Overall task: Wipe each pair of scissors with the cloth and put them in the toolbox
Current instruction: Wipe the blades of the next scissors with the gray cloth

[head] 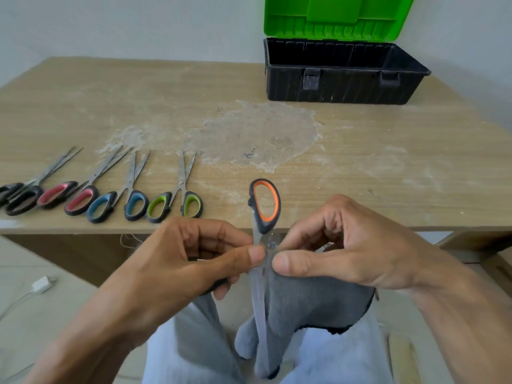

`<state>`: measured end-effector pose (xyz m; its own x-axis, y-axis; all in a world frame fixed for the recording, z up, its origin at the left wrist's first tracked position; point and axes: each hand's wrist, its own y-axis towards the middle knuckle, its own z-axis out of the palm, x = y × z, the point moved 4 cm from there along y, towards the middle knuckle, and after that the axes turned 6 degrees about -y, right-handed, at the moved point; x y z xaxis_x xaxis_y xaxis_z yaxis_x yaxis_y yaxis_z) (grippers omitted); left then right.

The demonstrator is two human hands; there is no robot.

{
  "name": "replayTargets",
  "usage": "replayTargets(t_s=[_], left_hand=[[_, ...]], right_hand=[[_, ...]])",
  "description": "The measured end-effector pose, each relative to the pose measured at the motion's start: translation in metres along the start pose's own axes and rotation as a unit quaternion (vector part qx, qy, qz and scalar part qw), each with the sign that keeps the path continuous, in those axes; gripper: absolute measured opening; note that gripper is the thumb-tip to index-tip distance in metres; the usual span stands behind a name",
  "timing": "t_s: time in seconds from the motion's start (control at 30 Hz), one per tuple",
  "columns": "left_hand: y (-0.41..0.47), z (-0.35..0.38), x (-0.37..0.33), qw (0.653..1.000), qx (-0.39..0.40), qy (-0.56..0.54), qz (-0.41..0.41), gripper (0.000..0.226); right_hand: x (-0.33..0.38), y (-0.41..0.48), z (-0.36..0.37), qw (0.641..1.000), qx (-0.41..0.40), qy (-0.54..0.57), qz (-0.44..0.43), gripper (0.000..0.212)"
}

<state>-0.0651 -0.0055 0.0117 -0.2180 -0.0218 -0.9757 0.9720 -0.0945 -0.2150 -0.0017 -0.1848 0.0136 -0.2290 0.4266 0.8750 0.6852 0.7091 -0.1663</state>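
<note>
Orange-handled scissors (264, 206) stand handle-up in front of the table edge, blades pointing down toward my lap. My left hand (194, 253) grips the lower black handle and pinches the pivot with thumb and forefinger. A grey cloth (310, 303) hangs from my right hand (340, 245), which pinches it against the blade just below the pivot. The cloth wraps the lower blade. On the table's left lie several more scissors: black (19, 196), pink (69, 194), blue (119, 206) and green (174, 205). The black toolbox (340, 84) stands open at the back right.
The toolbox's green lid (335, 16) stands upright against the wall. The wooden table (360, 162) has a worn, flaky patch in the middle. A white charger with cable (43, 284) lies on the floor at the left. My grey-trousered knees are below.
</note>
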Motion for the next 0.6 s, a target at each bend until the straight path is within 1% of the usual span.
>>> replayTargets(t_s=[0.13, 0.3, 0.47, 0.6], left_hand=[[-0.002, -0.006, -0.003, 0.998, -0.047, -0.035, 0.027, 0.019], [-0.001, -0.005, -0.005, 0.994, -0.071, -0.061, 0.057, 0.02], [-0.006, -0.005, -0.011, 0.992, -0.081, -0.063, 0.076, 0.022], [-0.007, -0.003, -0.012, 0.985, -0.121, -0.079, 0.094, 0.022]], right_hand=[[-0.006, -0.007, -0.013, 0.998, -0.055, 0.034, 0.006, 0.018], [-0.005, -0.018, -0.025, 0.99, -0.114, 0.087, -0.014, 0.025], [-0.004, -0.025, -0.027, 0.981, -0.152, 0.112, -0.034, 0.025], [-0.002, -0.024, -0.021, 0.974, -0.162, 0.151, -0.049, 0.029]])
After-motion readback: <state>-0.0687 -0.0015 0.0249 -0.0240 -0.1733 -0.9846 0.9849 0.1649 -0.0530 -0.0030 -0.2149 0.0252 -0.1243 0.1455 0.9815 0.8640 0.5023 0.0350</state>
